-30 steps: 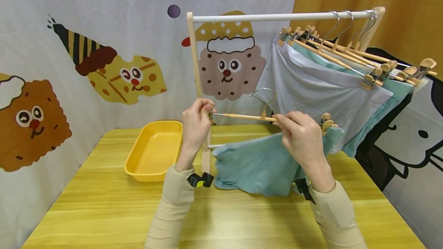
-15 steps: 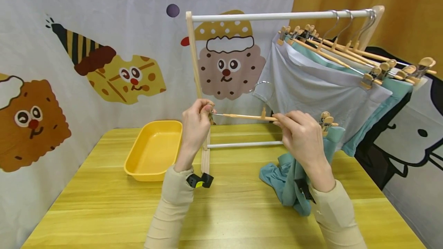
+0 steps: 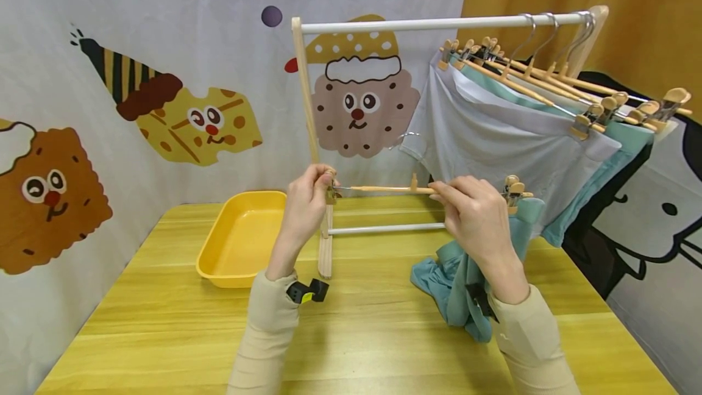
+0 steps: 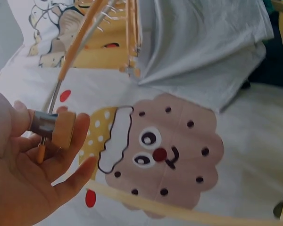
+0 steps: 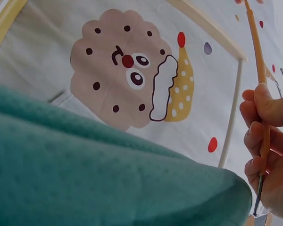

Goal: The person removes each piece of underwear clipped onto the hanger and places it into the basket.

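My right hand [image 3: 477, 215] grips the wooden bar of a clip hanger [image 3: 384, 189], thumb and fingers wrapped round it in the right wrist view. At the hanger's left end, my left hand [image 3: 304, 203] pinches a wood-and-metal clip [image 4: 63, 129], and no cloth shows in that clip. Teal shorts [image 3: 457, 288] hang from the clip [image 3: 514, 191] at the other end, bunched and drooping low over the table beside my right wrist. Their fabric [image 5: 108, 174] fills the lower part of the right wrist view. The hanger's metal hook [image 3: 408, 135] points up and back.
A rack with a white rail [image 3: 406, 25] stands behind my hands. Several clip hangers with grey shorts [image 3: 493, 127] and teal ones crowd its right end. A yellow tray [image 3: 241, 242] sits on the wooden table [image 3: 164, 334] at left.
The teal shorts were spread out to the left under the hanger; that side has swung down and bunched at the right. My left hand has shifted slightly left and down with the clip.
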